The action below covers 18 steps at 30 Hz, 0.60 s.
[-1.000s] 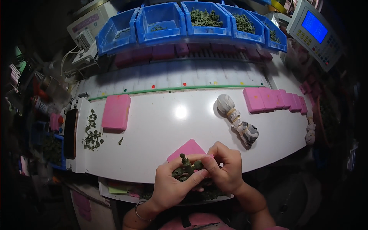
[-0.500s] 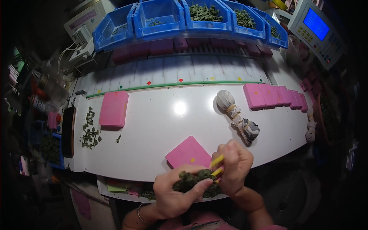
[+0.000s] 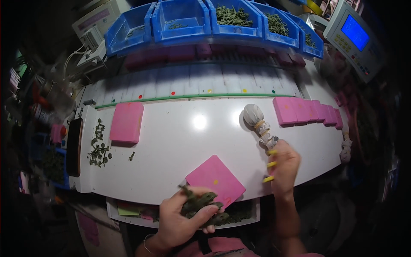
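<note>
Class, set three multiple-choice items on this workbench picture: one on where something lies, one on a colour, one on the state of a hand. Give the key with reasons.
1. Where does the white cloth bundle lie?
A. in a blue bin
B. on the white table, left of the row of pink pads
C. in the left hand

2. What colour is the square card near the table's front edge?
A. pink
B. green
C. yellow

3. What is the left hand doing?
A. lying flat and empty
B. pressing the screen
C. gripping a clump of green stems

Key: B, the bundle rests on the tabletop beside the pads; A, the card is plainly pink; C, the fingers close round the stems.
</note>
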Motion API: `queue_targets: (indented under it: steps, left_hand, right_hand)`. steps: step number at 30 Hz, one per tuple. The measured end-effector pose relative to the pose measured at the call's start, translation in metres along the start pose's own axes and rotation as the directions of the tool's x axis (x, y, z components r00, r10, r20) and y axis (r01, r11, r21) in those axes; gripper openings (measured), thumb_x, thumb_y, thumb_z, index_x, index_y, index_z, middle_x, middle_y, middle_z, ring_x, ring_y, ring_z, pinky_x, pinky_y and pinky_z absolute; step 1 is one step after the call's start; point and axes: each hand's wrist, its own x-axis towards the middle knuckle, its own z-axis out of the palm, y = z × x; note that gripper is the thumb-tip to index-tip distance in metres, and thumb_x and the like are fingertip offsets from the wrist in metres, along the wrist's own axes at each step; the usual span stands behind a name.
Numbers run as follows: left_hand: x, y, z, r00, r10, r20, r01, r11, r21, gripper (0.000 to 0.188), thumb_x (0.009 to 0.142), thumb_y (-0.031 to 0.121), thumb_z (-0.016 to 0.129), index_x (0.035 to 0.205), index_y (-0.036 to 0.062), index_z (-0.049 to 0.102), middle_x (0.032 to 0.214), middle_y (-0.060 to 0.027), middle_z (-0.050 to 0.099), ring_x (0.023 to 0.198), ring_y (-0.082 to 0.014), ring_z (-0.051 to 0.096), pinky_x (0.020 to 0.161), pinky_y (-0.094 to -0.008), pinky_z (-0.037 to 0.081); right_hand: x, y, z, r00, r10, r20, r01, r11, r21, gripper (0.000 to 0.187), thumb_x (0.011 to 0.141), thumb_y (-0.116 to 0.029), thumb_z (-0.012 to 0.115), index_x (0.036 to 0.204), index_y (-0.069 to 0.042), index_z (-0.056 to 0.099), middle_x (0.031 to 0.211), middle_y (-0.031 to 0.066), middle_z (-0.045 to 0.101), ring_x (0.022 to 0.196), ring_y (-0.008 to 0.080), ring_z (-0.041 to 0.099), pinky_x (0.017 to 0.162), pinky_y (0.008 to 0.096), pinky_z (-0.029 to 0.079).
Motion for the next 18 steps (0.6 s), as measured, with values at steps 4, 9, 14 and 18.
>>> queue_targets:
  steps: [4, 9, 14, 18]
  left_hand:
    - [0.010, -0.016, -0.006, 0.991, 0.099, 0.086, -0.117, 0.961, 0.249, 0.033, 0.083, 0.006, 0.066, 0.109, -0.0014, 0.048, 0.097, -0.0115, 0.063, 0.084, -0.0145, 0.064, 0.075, -0.0245, 0.050]
    - [0.016, -0.016, -0.006, 0.978, 0.115, 0.172, -0.181, 0.877, 0.445, 0.038, 0.077, 0.012, 0.075, 0.107, -0.0004, 0.054, 0.087, -0.0099, 0.067, 0.082, -0.0106, 0.064, 0.073, -0.0250, 0.051]
    - [0.015, -0.006, 0.003, 0.980, 0.091, 0.177, -0.169, 0.849, 0.501, 0.039, 0.070, 0.005, 0.079, 0.102, 0.0001, 0.058, 0.084, -0.0066, 0.068, 0.082, -0.0097, 0.064, 0.075, -0.0232, 0.049]
    - [0.014, -0.002, -0.002, 0.974, 0.045, 0.222, -0.162, 0.825, 0.541, 0.049, 0.067, 0.006, 0.081, 0.108, 0.0011, 0.055, 0.083, -0.0065, 0.068, 0.079, -0.0086, 0.063, 0.075, -0.0234, 0.048]
  right_hand:
    - [-0.004, 0.024, -0.003, 0.955, -0.020, 0.298, 0.188, 0.815, -0.549, 0.025, 0.089, -0.020, 0.060, 0.074, -0.001, 0.054, 0.055, 0.0076, 0.048, 0.044, 0.0173, 0.048, 0.044, 0.0304, 0.038]
    - [-0.016, -0.009, 0.007, 0.827, -0.467, 0.313, 0.562, 0.686, -0.462, 0.022, 0.085, -0.021, 0.064, 0.078, -0.001, 0.058, 0.075, 0.0108, 0.057, 0.058, 0.0176, 0.056, 0.051, 0.0306, 0.042]
    - [-0.023, -0.035, 0.006, 0.633, -0.195, 0.749, 0.270, 0.963, 0.022, 0.020, 0.084, -0.018, 0.066, 0.077, -0.002, 0.057, 0.061, 0.0058, 0.054, 0.051, 0.0123, 0.049, 0.047, 0.0252, 0.038]
    - [-0.023, -0.039, 0.007, 0.578, -0.011, 0.816, 0.178, 0.977, -0.113, 0.021, 0.085, -0.016, 0.063, 0.073, -0.001, 0.054, 0.052, 0.0031, 0.049, 0.044, 0.0100, 0.045, 0.043, 0.0251, 0.035]
